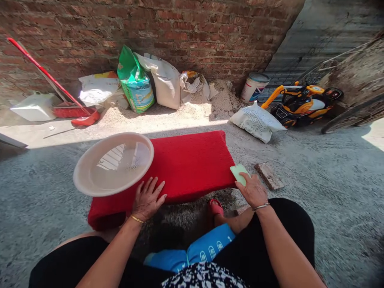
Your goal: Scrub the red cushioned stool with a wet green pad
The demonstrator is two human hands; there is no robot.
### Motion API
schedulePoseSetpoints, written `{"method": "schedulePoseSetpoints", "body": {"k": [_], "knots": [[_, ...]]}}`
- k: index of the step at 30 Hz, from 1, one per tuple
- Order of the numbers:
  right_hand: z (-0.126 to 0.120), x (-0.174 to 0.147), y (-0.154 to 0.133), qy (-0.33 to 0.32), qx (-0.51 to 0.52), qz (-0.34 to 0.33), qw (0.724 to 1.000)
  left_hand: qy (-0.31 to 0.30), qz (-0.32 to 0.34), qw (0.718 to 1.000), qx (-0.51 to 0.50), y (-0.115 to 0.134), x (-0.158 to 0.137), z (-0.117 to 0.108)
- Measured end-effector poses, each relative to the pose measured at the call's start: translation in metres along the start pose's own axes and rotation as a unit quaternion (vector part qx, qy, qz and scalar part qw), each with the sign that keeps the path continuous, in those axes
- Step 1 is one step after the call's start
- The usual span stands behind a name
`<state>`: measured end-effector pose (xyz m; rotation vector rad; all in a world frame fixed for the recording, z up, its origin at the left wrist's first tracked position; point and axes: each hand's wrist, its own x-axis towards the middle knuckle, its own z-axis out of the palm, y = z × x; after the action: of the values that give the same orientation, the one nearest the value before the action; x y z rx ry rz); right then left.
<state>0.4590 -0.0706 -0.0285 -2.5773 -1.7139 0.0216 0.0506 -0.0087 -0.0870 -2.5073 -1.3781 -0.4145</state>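
My left hand (148, 200) lies with fingers spread on the near edge of a low bench draped in red cloth (192, 164), just right of a wide pale basin (87, 176). The basin holds what looks like clear water with light reflected in it, and it stands on the bench's left end. My right hand (253, 190) grips a light green phone (239, 173) beside the bench's right end. The thumb rests over the phone's near side; the fingers behind it are partly hidden. Across my lap lies a blue printed bag or cloth (198, 246).
Along the brick wall stand a green sack (136, 84), a white sack (165, 80), sand heaps (223, 96) and a bucket (254, 86). A red broom and dustpan (85, 117) lean at left. Right of the bench are a brick (269, 176), a white bag (258, 121) and a toy excavator (303, 104).
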Motion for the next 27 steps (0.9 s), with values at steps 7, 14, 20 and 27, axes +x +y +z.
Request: {"method": "schedulePoseSetpoints", "body": {"k": [7, 14, 20, 27], "knots": [[0.006, -0.015, -0.017, 0.064, 0.097, -0.061, 0.991, -0.008, -0.016, 1.000, -0.026, 0.001, 0.001, 0.000], [0.028, -0.044, -0.072, 0.051, 0.121, -0.257, 0.957, 0.002, -0.018, 1.000, -0.023, 0.000, 0.002, 0.001], [0.012, -0.020, 0.025, 0.019, 0.064, 0.020, 0.998, 0.021, -0.003, 1.000, 0.017, 0.000, 0.003, 0.001], [0.019, -0.030, 0.009, 0.066, 0.238, -0.014, 0.969, 0.026, -0.011, 0.999, -0.016, -0.001, 0.002, 0.002]]}}
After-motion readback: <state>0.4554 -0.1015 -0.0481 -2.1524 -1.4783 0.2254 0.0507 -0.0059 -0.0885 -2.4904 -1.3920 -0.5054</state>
